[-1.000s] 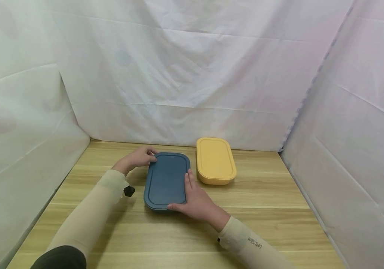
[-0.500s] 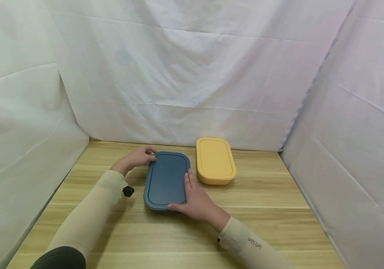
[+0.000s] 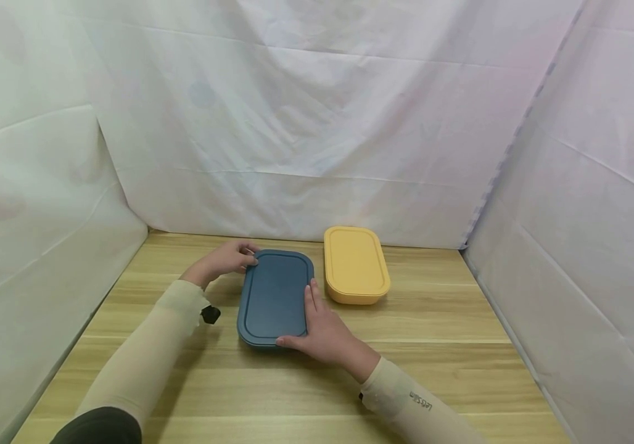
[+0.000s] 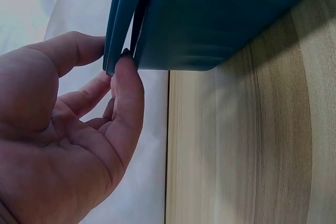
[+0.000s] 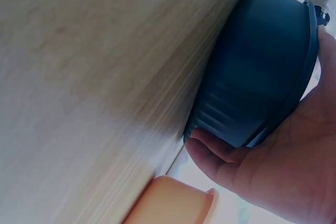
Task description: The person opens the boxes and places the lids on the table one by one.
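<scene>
Left wrist; blue box [image 4: 220, 19], lid [image 4: 122, 14] ajar; head; yellow box [image 3: 356, 262] lidded

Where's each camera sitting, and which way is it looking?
Head: worn on the head, looking forward and down at the blue box, the yellow box, and the person's left hand, right hand and arms.
Left wrist: worn there, facing the left hand pinching the lid.
Right wrist: worn there, facing the right hand against the blue box.
Shared: both wrist views show the blue box and table.
</scene>
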A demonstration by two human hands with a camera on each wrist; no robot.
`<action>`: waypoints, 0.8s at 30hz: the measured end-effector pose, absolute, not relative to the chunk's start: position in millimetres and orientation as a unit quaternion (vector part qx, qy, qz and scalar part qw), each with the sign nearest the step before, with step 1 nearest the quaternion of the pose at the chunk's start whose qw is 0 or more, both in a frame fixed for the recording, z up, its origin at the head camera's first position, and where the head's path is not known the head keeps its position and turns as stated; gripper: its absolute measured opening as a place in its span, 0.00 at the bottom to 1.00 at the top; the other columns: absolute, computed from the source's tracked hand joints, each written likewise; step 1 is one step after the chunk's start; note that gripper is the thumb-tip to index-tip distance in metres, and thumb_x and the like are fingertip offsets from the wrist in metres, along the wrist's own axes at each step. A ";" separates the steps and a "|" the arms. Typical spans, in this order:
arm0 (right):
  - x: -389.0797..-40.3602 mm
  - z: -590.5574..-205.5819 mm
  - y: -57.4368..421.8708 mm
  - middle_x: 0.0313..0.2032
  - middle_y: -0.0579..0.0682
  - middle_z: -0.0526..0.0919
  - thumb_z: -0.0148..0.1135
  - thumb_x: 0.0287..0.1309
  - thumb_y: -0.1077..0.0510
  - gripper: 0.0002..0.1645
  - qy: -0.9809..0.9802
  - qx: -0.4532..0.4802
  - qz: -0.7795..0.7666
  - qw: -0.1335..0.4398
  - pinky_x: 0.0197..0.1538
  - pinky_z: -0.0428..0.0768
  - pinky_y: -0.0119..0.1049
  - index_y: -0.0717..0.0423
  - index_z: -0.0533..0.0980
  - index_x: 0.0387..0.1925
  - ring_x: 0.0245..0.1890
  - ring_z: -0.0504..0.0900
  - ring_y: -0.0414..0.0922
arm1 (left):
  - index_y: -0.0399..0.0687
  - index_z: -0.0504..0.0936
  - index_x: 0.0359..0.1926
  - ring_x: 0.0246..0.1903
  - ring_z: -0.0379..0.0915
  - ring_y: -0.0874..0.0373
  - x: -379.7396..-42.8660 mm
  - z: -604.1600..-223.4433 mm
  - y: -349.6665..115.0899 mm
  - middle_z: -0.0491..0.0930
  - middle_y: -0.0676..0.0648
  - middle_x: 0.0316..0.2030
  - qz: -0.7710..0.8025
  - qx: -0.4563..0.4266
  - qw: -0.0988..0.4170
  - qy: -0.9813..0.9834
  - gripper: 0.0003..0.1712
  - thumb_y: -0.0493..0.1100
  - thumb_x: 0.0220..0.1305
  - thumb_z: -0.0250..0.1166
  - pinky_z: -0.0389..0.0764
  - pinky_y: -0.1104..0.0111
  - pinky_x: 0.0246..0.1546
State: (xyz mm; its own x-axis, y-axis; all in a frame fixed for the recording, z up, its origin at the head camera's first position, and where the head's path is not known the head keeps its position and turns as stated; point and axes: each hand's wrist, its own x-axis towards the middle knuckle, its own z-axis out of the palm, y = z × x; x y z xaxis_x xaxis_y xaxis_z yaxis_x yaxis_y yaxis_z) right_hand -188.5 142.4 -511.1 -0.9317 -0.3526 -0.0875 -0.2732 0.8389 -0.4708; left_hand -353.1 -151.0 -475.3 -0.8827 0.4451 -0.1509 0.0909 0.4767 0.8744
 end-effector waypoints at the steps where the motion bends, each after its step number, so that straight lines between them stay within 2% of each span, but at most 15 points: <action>1: -188.2 -510.7 142.4 0.89 0.48 0.25 0.57 0.55 0.06 0.85 0.955 -0.163 -0.232 0.085 0.79 0.69 0.57 0.52 0.35 0.91 0.85 0.58 0.60 | 0.31 0.74 0.75 0.60 0.82 0.39 -353.0 -475.1 -151.0 0.79 0.30 0.63 0.487 0.159 0.184 0.839 0.28 0.40 0.82 0.64 0.83 0.45 0.63; 5: -187.5 -509.6 142.2 0.89 0.48 0.25 0.57 0.55 0.06 0.85 0.955 -0.162 -0.232 0.086 0.79 0.69 0.57 0.52 0.35 0.91 0.85 0.58 0.60 | 0.32 0.73 0.76 0.61 0.81 0.38 -352.5 -474.0 -151.0 0.78 0.30 0.64 0.488 0.156 0.186 0.838 0.28 0.40 0.82 0.64 0.84 0.46 0.63; 16: -186.9 -508.3 142.5 0.89 0.48 0.25 0.57 0.54 0.06 0.86 0.955 -0.164 -0.232 0.086 0.79 0.68 0.56 0.52 0.35 0.91 0.85 0.56 0.60 | 0.33 0.73 0.76 0.56 0.82 0.45 -355.9 -476.3 -158.0 0.79 0.35 0.58 0.517 0.163 0.213 0.813 0.27 0.38 0.83 0.60 0.85 0.48 0.62; 24: -188.2 -509.6 142.4 0.89 0.49 0.26 0.57 0.55 0.06 0.85 0.955 -0.164 -0.232 0.087 0.79 0.68 0.56 0.52 0.35 0.91 0.85 0.56 0.59 | 0.37 0.74 0.77 0.60 0.82 0.46 -357.7 -476.8 -165.5 0.81 0.36 0.63 0.546 0.174 0.236 0.785 0.26 0.35 0.83 0.57 0.83 0.48 0.64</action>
State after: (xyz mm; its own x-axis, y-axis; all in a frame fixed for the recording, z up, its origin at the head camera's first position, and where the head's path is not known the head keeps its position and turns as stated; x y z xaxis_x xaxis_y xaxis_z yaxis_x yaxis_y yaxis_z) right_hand -188.2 142.4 -509.6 -0.9311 -0.3531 -0.0911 -0.2721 0.8390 -0.4712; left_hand -357.7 -165.5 -476.8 -0.8273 0.5319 -0.1807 0.0159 0.3437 0.9390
